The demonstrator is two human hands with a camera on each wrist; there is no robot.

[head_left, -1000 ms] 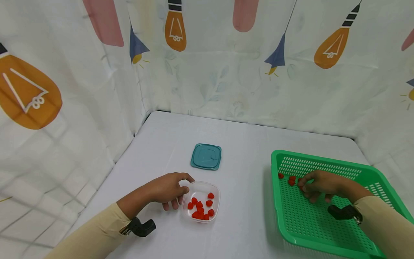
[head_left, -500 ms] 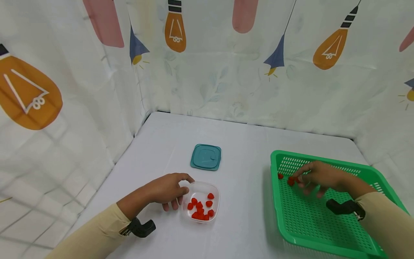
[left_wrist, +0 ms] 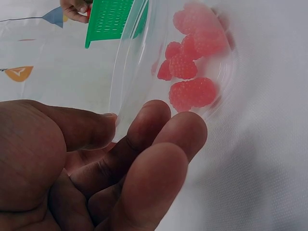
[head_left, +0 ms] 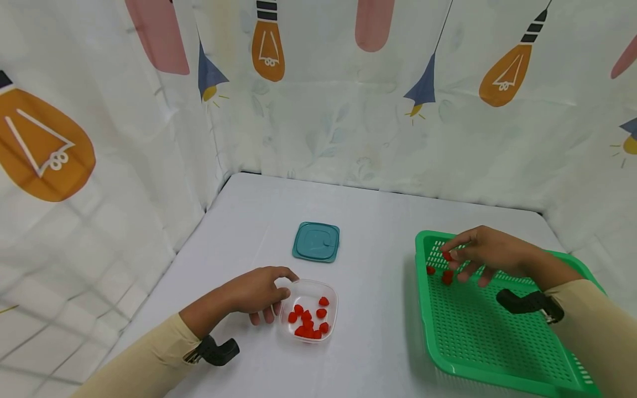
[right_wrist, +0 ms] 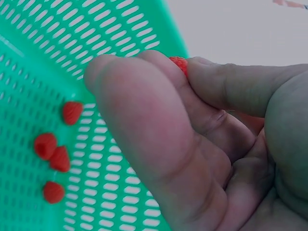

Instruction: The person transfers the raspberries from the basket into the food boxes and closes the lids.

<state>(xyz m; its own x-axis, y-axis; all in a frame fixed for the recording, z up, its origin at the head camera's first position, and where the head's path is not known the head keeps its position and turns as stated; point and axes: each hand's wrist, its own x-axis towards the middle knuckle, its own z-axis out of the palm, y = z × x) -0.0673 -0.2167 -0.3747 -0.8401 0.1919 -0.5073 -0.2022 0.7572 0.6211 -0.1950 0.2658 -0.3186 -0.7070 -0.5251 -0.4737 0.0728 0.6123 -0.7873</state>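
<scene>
My right hand (head_left: 500,251) pinches a red raspberry (right_wrist: 178,64) between thumb and index finger, above the far left part of a green plastic basket (head_left: 424,315). Several other raspberries (right_wrist: 59,159) lie on the basket floor near its left wall, below the hand. On the table to the left stands a clear square container (head_left: 335,301) with several raspberries (head_left: 308,324) in it. My left hand (head_left: 255,291) holds this container at its left corner, the thumb (left_wrist: 91,130) at the rim. The raspberries show blurred through its wall in the left wrist view.
A teal square lid (head_left: 316,242) lies flat on the white table (head_left: 378,265) behind the container. Printed white curtains (head_left: 323,121) hang along the back and left of the table. A black strap-mounted device (head_left: 219,351) sits on each wrist.
My right hand has risen from the basket floor and moved away from me and slightly left, with a raspberry now in its fingertips. The left hand and the container stay in place.
</scene>
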